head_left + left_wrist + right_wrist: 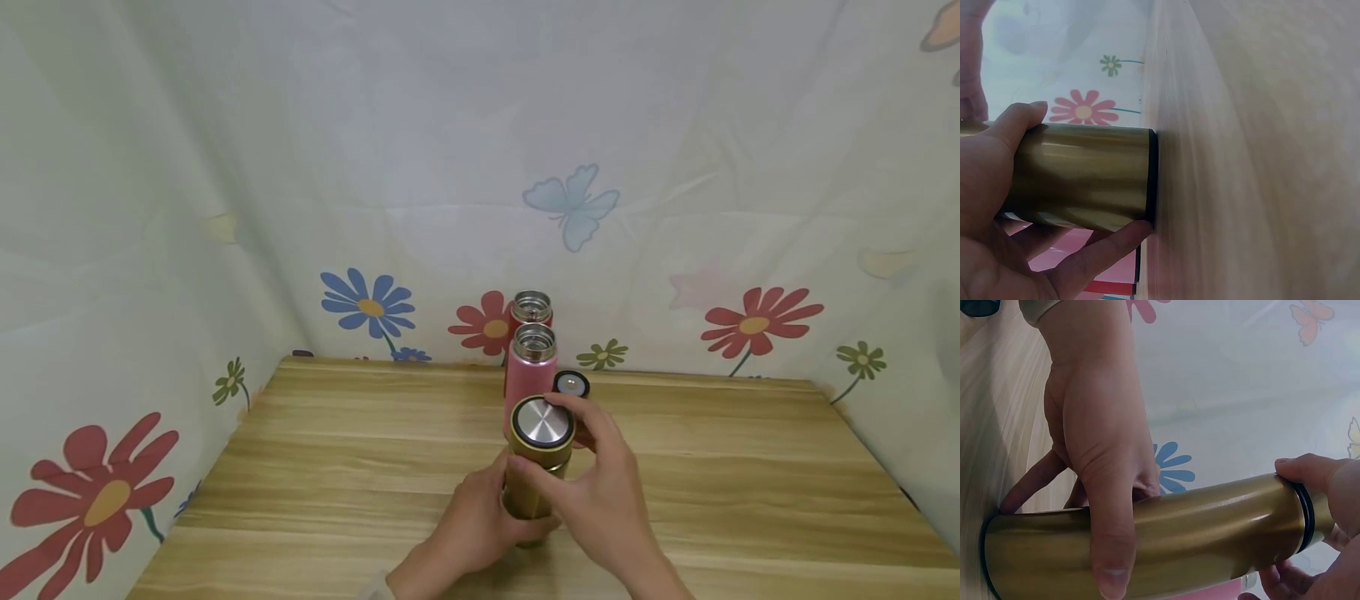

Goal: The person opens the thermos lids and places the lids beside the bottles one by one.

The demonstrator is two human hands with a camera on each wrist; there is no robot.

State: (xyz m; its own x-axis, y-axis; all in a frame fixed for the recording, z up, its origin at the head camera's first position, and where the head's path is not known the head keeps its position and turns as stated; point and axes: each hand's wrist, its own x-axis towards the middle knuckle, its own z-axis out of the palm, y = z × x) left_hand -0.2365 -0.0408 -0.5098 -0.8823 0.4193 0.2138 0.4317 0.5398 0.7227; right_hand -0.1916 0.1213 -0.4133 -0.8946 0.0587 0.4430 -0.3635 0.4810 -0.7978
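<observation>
A gold thermos flask (523,498) stands upright in front of me, its black base ring against the tabletop in the left wrist view. My left hand (474,521) wraps round its body, thumb on one side and fingers on the other. Higher up, my right hand (603,492) grips the gold cap (543,421), which has a brushed silver top. In the right wrist view a dark ring (1305,515) shows at the seam between cap and body. Directly behind stands a pink flask (531,383) with a bare steel mouth.
A red flask (531,310), its steel mouth uncovered, stands behind the pink one and is mostly hidden by it. Right of the pink flask is a black-rimmed cap (572,384), partly behind my right hand. The wood-grain table (360,467) meets a flowered cloth (420,208) at its back.
</observation>
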